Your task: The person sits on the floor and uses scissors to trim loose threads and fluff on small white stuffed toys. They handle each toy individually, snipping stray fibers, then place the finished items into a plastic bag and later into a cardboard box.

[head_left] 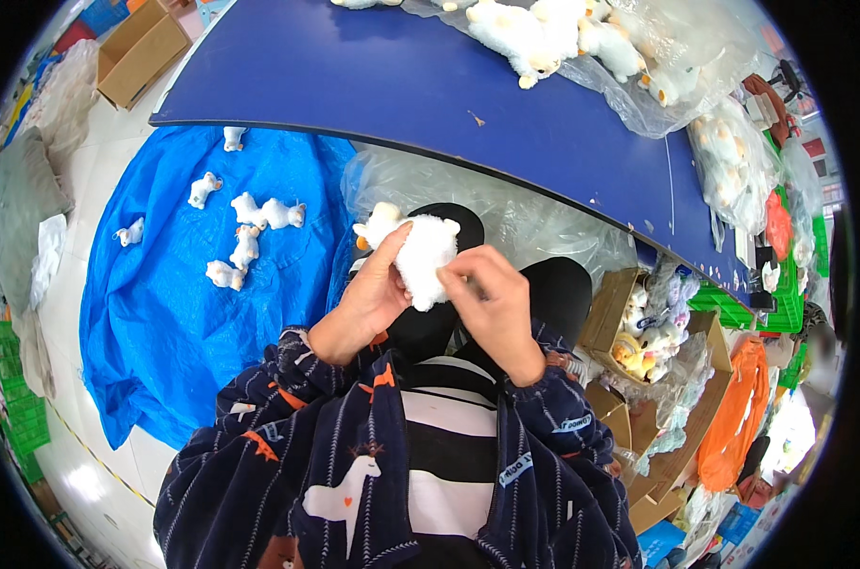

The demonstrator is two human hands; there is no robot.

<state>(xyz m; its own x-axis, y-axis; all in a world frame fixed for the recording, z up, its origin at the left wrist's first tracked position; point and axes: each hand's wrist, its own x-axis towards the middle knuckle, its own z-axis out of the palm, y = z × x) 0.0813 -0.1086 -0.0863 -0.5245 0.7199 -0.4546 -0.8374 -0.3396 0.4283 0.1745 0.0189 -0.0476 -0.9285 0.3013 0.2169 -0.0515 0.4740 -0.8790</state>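
A white plush toy (424,258) with small orange parts is held over my lap. My left hand (371,302) grips it from the left, the thumb lying along its body. At its right side my right hand (493,308) has its thumb and forefinger pinched together at the fur; whether a thread or only the fur is between them is too small to see. Several similar white plush toys (245,248) lie on a blue tarp (164,332) to my left.
A blue table (354,71) stretches across in front of me, with a pile of white plush toys (520,38) and a clear plastic bag (705,57) at its far right. Cardboard boxes with plush toys (658,332) stand on the right. An empty-looking carton (141,52) sits far left.
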